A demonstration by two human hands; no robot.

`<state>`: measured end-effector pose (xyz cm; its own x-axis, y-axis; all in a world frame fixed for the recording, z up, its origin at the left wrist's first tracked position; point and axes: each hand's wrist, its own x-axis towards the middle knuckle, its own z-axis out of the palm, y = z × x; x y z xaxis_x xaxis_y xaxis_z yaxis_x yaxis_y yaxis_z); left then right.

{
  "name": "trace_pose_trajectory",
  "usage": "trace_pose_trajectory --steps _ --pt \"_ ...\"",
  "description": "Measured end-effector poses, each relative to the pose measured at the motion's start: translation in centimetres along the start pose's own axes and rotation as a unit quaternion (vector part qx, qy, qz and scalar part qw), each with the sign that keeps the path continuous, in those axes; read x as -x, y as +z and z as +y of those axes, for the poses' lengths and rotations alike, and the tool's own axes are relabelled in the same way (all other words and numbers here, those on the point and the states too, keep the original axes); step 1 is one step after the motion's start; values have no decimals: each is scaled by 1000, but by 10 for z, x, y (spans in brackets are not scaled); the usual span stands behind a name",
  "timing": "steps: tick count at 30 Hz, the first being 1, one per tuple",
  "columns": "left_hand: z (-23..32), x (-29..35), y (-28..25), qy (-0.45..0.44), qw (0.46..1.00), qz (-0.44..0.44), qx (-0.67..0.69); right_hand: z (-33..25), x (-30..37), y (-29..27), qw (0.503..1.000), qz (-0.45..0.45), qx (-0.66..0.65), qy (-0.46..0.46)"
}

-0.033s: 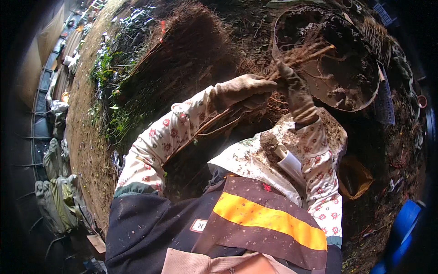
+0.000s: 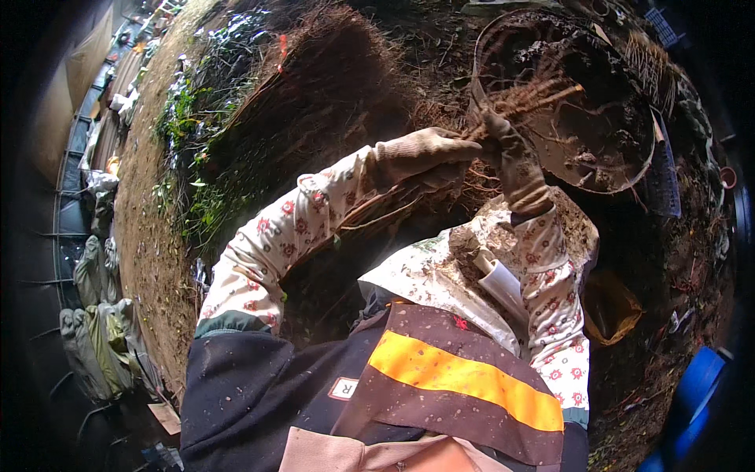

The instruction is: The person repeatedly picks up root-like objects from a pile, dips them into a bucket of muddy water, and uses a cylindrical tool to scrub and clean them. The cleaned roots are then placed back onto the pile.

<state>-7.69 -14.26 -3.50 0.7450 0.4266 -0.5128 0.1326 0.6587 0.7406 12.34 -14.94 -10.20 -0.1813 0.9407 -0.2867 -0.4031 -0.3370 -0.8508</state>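
Observation:
A bundle of thin woody stems with brown, hairy roots (image 2: 543, 98) is held in both of my gloved hands. My left hand (image 2: 432, 153), in a tan muddy glove, is closed around the bundle. Right beside it, my right hand (image 2: 515, 161) is closed on the bundle close to the roots, its glove darker with mud. The root end sticks out to the upper right, over a round tub (image 2: 651, 157) with wet mud inside. Thin stems (image 2: 377, 216) trail toward the lower left under my left forearm. The fingertips are partly hidden where the two hands meet.
A large heap of rooted stems (image 2: 338, 79) lies at the far left, near green plants (image 2: 185, 126). A muddy white sack (image 2: 425, 267) is by my lap. A yellowish container (image 2: 609, 307) and a blue object (image 2: 696, 385) are on the right. A purplish crate (image 2: 667, 177) stands beside the tub.
The root end of the bundle has shifted slightly right and down, and both hands have moved a little with it. They keep their hold.

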Motion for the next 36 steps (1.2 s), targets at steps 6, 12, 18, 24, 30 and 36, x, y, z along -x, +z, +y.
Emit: trace_pose_trajectory --steps 6,12,18,24,30,36 --pt "5 -17 30 142 760 245 -585 25 20 -31 982 -41 -86 -164" --pt "-18 -41 105 220 504 462 -696 21 14 -78 877 -204 -423 -98" --pt "-19 -62 106 296 557 378 -678 27 21 -117 929 -143 -280 -197" --pt "-13 -82 58 268 853 175 -412 13 25 -93 947 140 153 -247" --pt "6 -207 -95 88 945 249 -193 -25 66 -70 945 168 236 -149" --pt "76 -234 -29 -85 589 141 -791 -18 215 -87 945 135 292 -67"
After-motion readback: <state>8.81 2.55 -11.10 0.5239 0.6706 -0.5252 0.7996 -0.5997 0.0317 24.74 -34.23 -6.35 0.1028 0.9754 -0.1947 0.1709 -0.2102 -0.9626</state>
